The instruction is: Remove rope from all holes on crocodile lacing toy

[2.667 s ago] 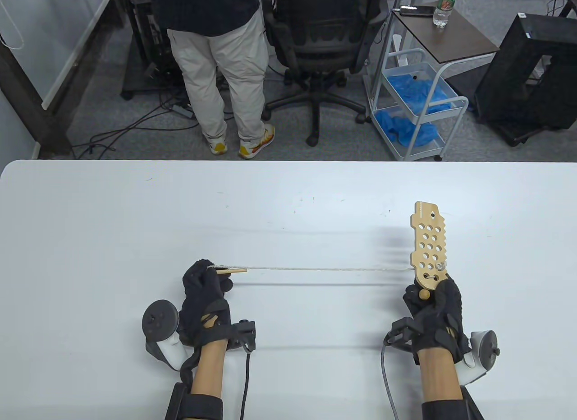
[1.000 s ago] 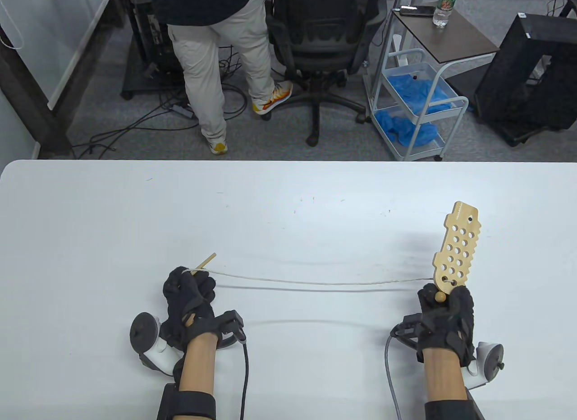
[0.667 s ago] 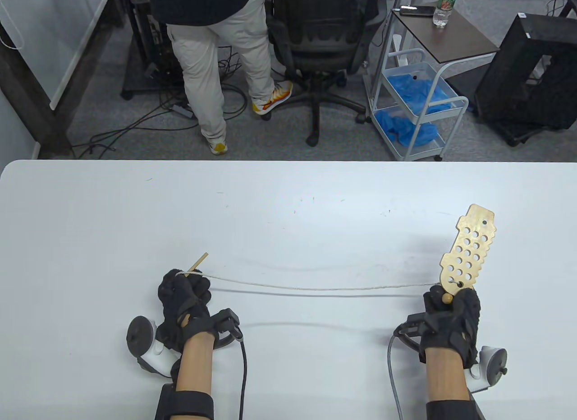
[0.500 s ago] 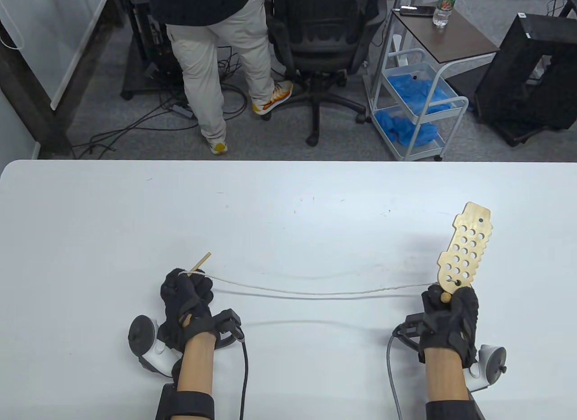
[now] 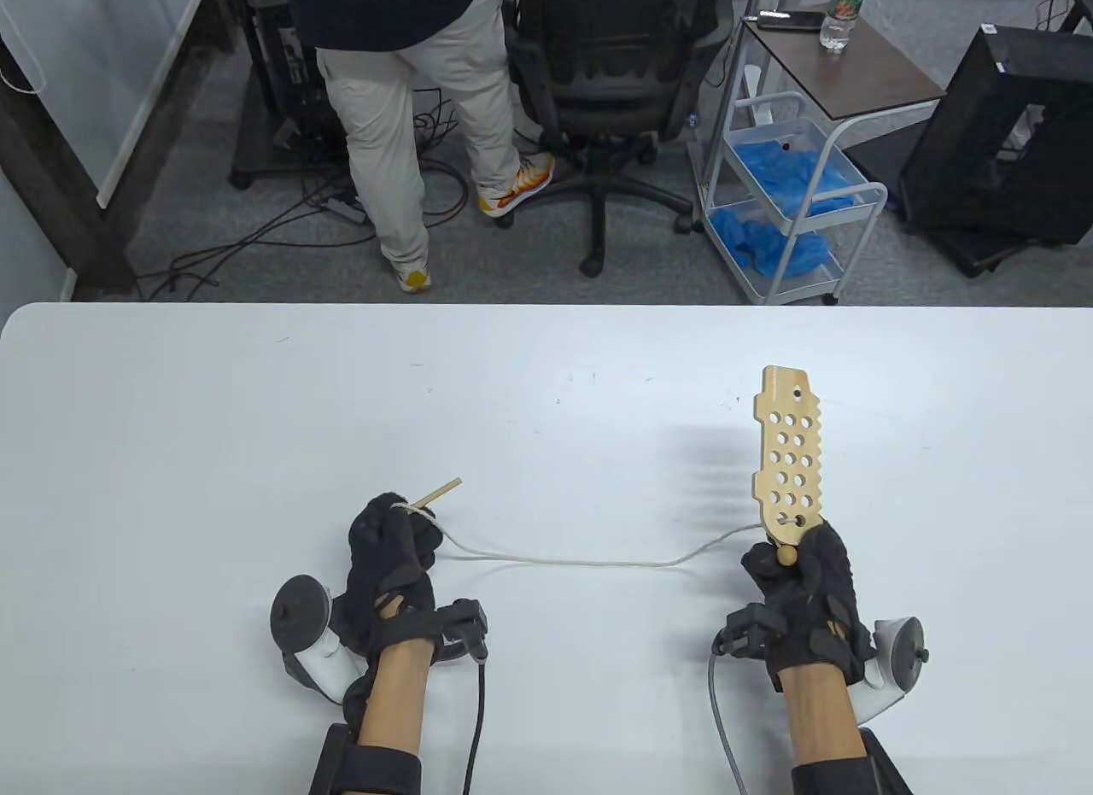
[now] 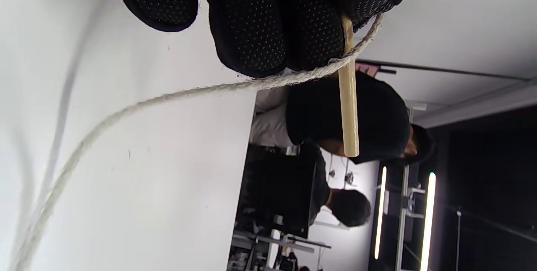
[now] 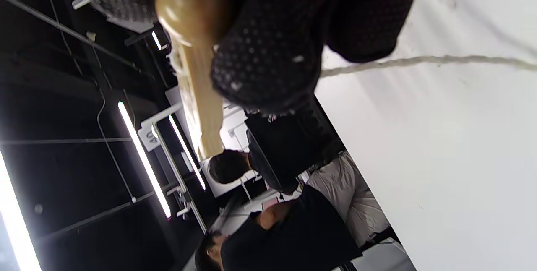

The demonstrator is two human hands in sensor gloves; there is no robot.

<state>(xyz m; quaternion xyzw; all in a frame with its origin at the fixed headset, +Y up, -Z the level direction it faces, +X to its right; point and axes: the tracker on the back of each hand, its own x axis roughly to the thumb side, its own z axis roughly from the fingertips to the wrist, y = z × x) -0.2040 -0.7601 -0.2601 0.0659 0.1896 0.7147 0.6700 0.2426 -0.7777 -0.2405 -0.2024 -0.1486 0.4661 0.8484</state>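
1. The white table (image 5: 256,402) is lying under everything.
2. The crocodile lacing toy (image 5: 790,462) is standing up off the table at its near right.
3. The right hand (image 5: 807,586) is grasping the toy's lower end, beside its wooden knob (image 5: 786,555).
4. The left hand (image 5: 393,552), well left of the toy, is clenching the wooden needle (image 5: 438,491).
5. The rope (image 5: 564,561) is sagging from the toy's lowest hole to that hand.

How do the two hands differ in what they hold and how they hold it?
The left hand grips the wooden needle with the rope at its fingers; the right hand grips the crocodile board by its knob end. The needle angles low; the board stands upright. Both wear black gloves.
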